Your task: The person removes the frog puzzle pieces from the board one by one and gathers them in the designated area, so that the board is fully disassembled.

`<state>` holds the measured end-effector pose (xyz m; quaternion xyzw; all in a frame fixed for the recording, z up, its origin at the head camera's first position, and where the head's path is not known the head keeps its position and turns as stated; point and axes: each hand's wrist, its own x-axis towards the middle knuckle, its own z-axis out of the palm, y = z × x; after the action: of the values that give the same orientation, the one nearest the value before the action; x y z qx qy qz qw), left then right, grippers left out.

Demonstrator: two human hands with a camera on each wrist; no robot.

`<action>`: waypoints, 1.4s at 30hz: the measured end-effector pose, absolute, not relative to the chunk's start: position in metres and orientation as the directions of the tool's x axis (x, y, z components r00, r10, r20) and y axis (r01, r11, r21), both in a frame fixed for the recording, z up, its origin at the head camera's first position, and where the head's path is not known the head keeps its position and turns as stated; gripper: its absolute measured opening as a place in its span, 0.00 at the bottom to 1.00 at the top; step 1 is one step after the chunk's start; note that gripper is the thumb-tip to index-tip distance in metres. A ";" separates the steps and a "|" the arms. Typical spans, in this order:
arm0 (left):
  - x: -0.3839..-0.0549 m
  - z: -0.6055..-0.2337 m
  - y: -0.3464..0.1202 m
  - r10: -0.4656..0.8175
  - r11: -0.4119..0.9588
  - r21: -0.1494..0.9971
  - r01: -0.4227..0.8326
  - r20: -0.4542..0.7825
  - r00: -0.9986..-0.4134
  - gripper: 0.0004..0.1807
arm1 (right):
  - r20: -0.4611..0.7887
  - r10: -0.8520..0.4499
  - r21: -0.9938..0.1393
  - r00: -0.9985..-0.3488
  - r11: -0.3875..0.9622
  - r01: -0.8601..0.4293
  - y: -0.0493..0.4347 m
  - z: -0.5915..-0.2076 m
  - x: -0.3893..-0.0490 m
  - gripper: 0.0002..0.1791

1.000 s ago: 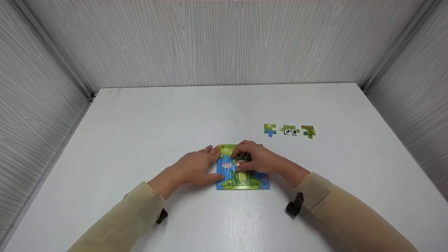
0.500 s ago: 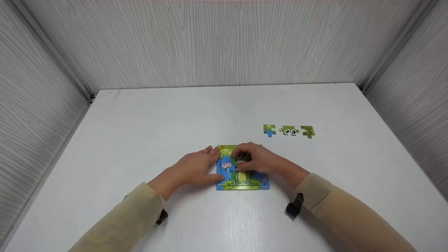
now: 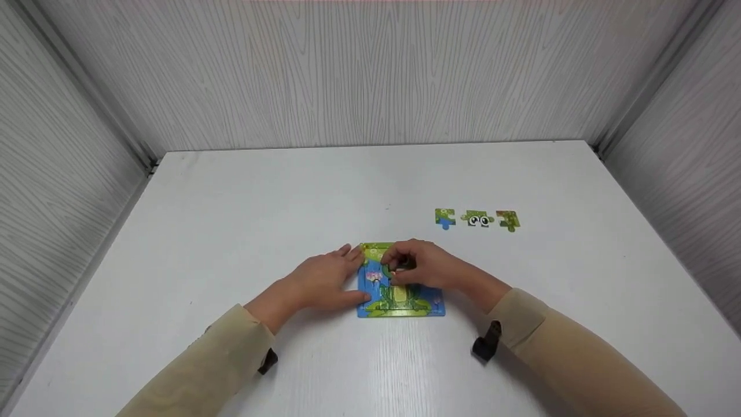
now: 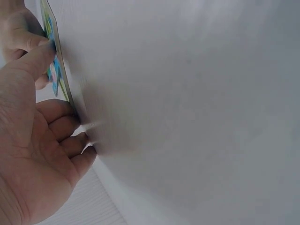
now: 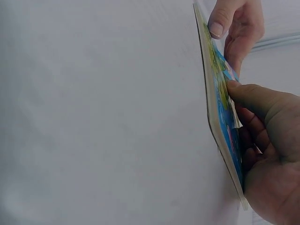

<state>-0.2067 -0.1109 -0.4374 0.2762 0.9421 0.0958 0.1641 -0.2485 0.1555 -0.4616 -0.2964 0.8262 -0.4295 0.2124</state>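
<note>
A square frog puzzle board (image 3: 399, 313) in green and blue lies flat on the table. My left hand (image 3: 327, 281) rests along its left edge, fingers extended and thumb on the lower left corner. Over the board's middle, my right hand (image 3: 425, 265) pinches a puzzle piece (image 3: 375, 274), blue with a pink flower, between thumb and fingers. In the left wrist view this piece (image 4: 55, 77) is tilted, standing partly off the board. The right wrist view shows the right thumb (image 5: 251, 96) against it. The right hand hides part of the board's upper right.
Three loose puzzle pieces lie in a row behind the board to the right: a green and blue one (image 3: 444, 218), one with two eyes (image 3: 478, 219) and a green and reddish one (image 3: 509, 220). White table (image 3: 260, 191) surrounds the board; grey wood-grain panels (image 3: 370, 69) enclose it.
The flower piece has shifted and tilted slightly within the right hand's pinch. Both hands otherwise stay in place; the whole head view has drifted slightly downward.
</note>
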 end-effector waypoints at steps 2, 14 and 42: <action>-0.206 -0.437 -0.111 0.551 0.830 0.271 0.488 -0.255 -0.795 0.50 | -0.096 -0.669 -0.831 -0.737 0.462 -0.310 0.155 -0.461 -0.248 0.15; -0.208 -0.437 -0.111 0.559 0.825 0.266 0.498 -0.259 -0.788 0.50 | -0.082 -0.675 -0.825 -0.733 0.458 -0.330 0.154 -0.460 -0.249 0.13; -0.208 -0.439 -0.111 0.575 0.812 0.281 0.512 -0.236 -0.783 0.50 | -0.062 -0.623 -0.909 -0.780 0.358 -0.214 0.161 -0.464 -0.249 0.16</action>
<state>-0.2085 -0.1112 -0.4388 0.2896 0.9388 0.1015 0.1568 -0.2494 0.1610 -0.4638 -0.2621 0.7985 -0.5022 0.2036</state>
